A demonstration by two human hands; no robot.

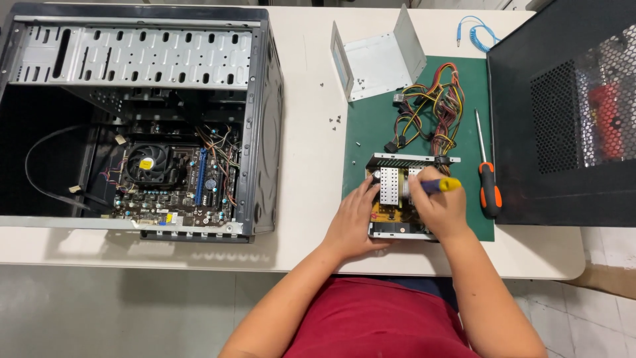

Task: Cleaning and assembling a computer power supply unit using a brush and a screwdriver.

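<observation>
Yellow round sticker point(146, 164) on CPU fan

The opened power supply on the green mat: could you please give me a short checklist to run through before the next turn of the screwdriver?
1. Power supply lies fully on the green mat: ok.
2. Left hand steadies its side: ok.
3. Right hand grips the blue-and-yellow screwdriver: ok.
4. Tip seated in a screw: cannot tell, hidden by the hand.
5. Cable bundle lies away from both hands: ok.
6. Spare orange screwdriver rests beside the unit: ok.
</observation>
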